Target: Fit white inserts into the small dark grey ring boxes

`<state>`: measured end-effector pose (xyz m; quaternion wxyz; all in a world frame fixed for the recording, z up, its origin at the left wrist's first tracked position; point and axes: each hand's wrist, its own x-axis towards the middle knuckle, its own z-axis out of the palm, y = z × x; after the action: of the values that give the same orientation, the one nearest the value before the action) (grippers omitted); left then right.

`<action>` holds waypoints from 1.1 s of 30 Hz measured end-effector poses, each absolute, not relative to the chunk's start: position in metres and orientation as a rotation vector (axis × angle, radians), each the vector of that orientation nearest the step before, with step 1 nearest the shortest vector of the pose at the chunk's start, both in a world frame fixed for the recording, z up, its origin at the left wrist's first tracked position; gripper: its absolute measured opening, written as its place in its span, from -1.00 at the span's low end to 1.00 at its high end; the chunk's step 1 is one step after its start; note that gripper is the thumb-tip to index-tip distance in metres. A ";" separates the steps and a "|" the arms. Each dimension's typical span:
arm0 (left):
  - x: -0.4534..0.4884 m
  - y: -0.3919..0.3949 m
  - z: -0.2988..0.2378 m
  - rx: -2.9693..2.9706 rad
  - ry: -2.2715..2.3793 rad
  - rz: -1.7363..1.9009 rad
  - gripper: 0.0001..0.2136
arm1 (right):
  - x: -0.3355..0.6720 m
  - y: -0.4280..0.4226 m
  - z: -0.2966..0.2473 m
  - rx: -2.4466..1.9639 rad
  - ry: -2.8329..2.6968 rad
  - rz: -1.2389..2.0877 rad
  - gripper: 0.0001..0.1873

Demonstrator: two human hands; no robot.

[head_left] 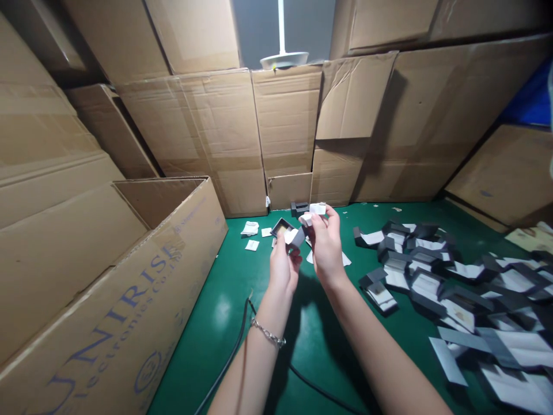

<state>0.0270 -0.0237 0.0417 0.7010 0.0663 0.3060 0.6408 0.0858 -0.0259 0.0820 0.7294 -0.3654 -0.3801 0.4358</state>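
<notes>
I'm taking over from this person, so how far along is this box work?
Hard to say. Done: nothing clearly; the heap of dark boxes lies open, with white cards. In hand: the left hand holds a small dark box, the right hand white pieces. Left: that heap and loose white cards on the green surface.

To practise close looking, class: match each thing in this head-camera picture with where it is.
Things:
1. Silver chain bracelet
2. Black cable
3. Heap of dark open boxes
4. Round white fixture

Places:
A. On a white pole above the cardboard sheets
B. Around the left wrist
C. On the right of the green floor
D. Along the floor beneath the arms

Pairs: 1B, 2D, 3C, 4A
</notes>
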 end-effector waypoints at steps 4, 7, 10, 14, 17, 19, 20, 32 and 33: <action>0.036 -0.032 0.042 0.405 0.598 1.397 -0.75 | 0.091 -0.023 0.076 -0.831 -0.925 0.631 -0.59; 0.040 -0.038 0.040 0.592 0.605 1.269 -0.69 | 0.106 -0.020 0.081 -0.792 -0.883 0.529 -0.63; 0.039 -0.040 0.041 0.647 0.527 1.171 -0.69 | 0.125 -0.016 0.091 -0.780 -0.825 0.538 -0.67; 0.032 -0.042 0.048 0.579 0.394 0.970 -0.47 | 0.150 -0.015 0.106 -0.813 -0.696 0.854 -0.77; 0.028 -0.042 0.051 0.600 0.351 0.835 -0.35 | 0.159 -0.016 0.113 -0.862 -0.640 1.153 -0.75; 0.028 -0.042 0.051 0.612 0.357 0.797 -0.35 | 0.160 -0.018 0.116 -0.872 -0.638 1.279 -0.71; 0.028 -0.043 0.050 0.619 0.369 0.774 -0.35 | 0.160 -0.019 0.116 -0.877 -0.649 1.327 -0.69; 0.028 -0.044 0.051 0.564 0.443 0.641 -0.28 | 0.150 -0.021 0.107 -0.942 -0.816 1.501 -0.64; 0.028 -0.043 0.051 0.541 0.444 0.651 -0.29 | 0.150 -0.021 0.107 -0.941 -0.804 1.492 -0.65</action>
<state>0.0285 -0.0435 0.0509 0.8881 0.2602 0.2135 0.3131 0.1498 -0.0213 0.1075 0.5659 -0.4000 -0.3421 0.6346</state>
